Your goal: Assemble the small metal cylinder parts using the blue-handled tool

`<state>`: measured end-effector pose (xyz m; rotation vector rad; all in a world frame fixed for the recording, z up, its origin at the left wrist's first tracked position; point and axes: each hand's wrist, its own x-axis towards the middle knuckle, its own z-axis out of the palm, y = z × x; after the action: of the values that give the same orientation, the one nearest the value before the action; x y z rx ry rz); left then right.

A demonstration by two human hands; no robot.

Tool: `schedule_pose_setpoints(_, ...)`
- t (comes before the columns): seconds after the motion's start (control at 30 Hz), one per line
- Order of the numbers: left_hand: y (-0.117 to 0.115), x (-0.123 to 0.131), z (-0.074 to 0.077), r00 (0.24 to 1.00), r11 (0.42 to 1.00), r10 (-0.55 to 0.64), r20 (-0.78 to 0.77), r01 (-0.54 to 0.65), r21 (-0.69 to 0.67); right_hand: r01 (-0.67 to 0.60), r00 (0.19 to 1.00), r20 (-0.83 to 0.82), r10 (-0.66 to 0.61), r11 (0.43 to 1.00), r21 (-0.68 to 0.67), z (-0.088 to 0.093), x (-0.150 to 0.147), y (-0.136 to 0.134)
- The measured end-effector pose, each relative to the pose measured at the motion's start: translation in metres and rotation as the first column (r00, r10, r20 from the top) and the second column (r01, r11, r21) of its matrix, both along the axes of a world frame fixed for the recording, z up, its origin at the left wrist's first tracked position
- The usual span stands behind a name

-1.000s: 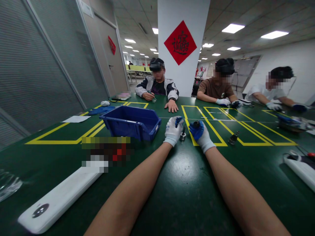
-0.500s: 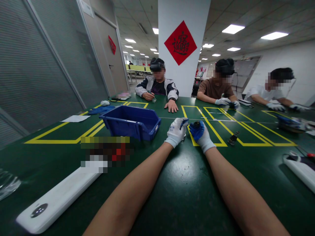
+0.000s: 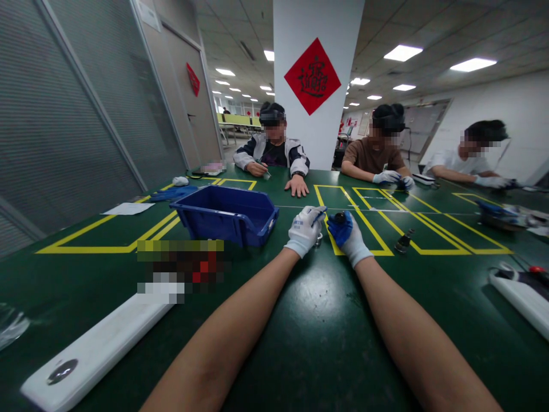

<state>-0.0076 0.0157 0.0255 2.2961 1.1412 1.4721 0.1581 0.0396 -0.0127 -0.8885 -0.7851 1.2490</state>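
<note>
Small metal fitting (image 3: pixel 318 238) stands on the green desk (image 3: pixel 317 320) between the two gloved hands, mostly hidden behind the left one, at the near edge of a yellow-taped cell. From left to right: a white oblong device (image 3: pixel 92 355) lies at the near corner; a blue parts bin (image 3: pixel 225 214) sits just left of the hands; the left hand (image 3: pixel 305 229), in a white glove, is curled over the fitting, blue-tipped fingers pinched at its top; the right hand (image 3: pixel 343 228), blue-palmed, is closed around a small dark round part (image 3: pixel 339 217) held close beside the fitting. A second, similar fitting (image 3: pixel 404 242) waits apart in the next taped cell. Judged from this, the two pieces are near each other but not visibly joined, and one further fitting remains untouched.
</note>
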Motion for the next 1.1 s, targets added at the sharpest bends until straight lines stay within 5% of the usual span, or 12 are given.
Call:
schedule_pose_setpoints(0.23,0.003,0.002,-0.004,0.997,0.998,-0.032,-0.068,0.028,-0.061,-0.003,0.99,0.138,-0.009,0.997,0.084,0.002,-0.002,-0.003)
schedule_pose_setpoints(0.47,0.009,-0.012,-0.017,0.945,0.979,-0.053,-0.322,-0.014,-0.202,-0.025,0.993,-0.116,0.022,0.999,-0.022,0.001,-0.002,-0.003)
schedule_pose_setpoints(0.63,0.008,-0.019,-0.022,0.823,0.98,-0.062,-0.565,-0.056,-0.189,0.04,0.999,-0.013,-0.039,0.999,0.018,0.002,-0.008,-0.004)
schedule_pose_setpoints(0.83,0.007,-0.018,-0.022,0.797,0.98,-0.047,-0.602,-0.078,-0.181,0.09,0.979,0.164,-0.12,0.98,0.178,0.013,-0.024,-0.015)
schedule_pose_setpoints(1.0,0.012,-0.014,-0.024,0.809,0.971,-0.034,-0.587,-0.112,-0.211,-0.018,0.771,0.604,-0.203,0.941,0.339,0.017,-0.036,-0.026)
schedule_pose_setpoints(1.1,0.014,-0.014,-0.028,0.811,0.966,-0.005,-0.585,-0.148,-0.214,-0.004,0.668,0.694,-0.267,0.932,0.362,0.015,-0.036,-0.028)
